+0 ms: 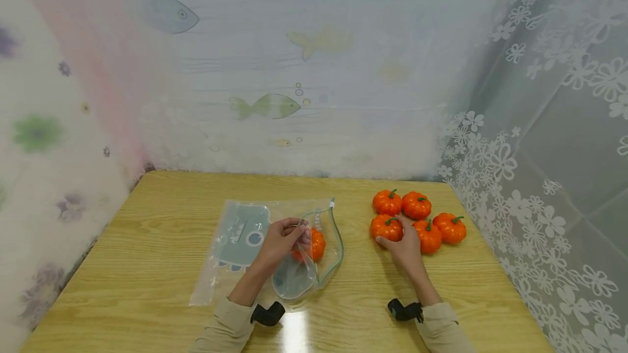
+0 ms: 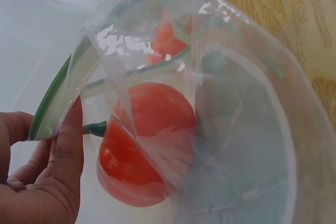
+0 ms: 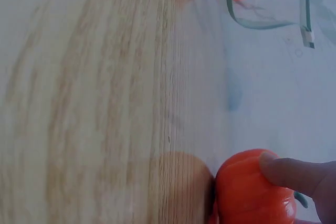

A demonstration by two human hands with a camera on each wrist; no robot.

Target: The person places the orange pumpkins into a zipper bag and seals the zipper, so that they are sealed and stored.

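A clear zip bag (image 1: 294,206) with a green-edged mouth and a printed cartoon creature lies on the table, its mouth held apart toward the right. My left hand (image 1: 283,241) pinches the bag's upper film near the mouth, as the left wrist view (image 2: 47,182) also shows. Inside the bag sits one small orange pumpkin (image 2: 144,145) with a green stem. My right hand (image 1: 404,241) grips another orange pumpkin (image 1: 385,227), thumb on its near side, fingers partly hidden behind it. In the right wrist view, the thumb (image 3: 289,171) presses on that pumpkin (image 3: 252,190).
Several more pumpkins cluster around the right hand: two behind (image 1: 387,202) and two to the right (image 1: 450,228). The wooden table (image 1: 147,266) meets patterned curtains at its back and right side. A black wrist camera (image 1: 405,310) sits on each wrist.
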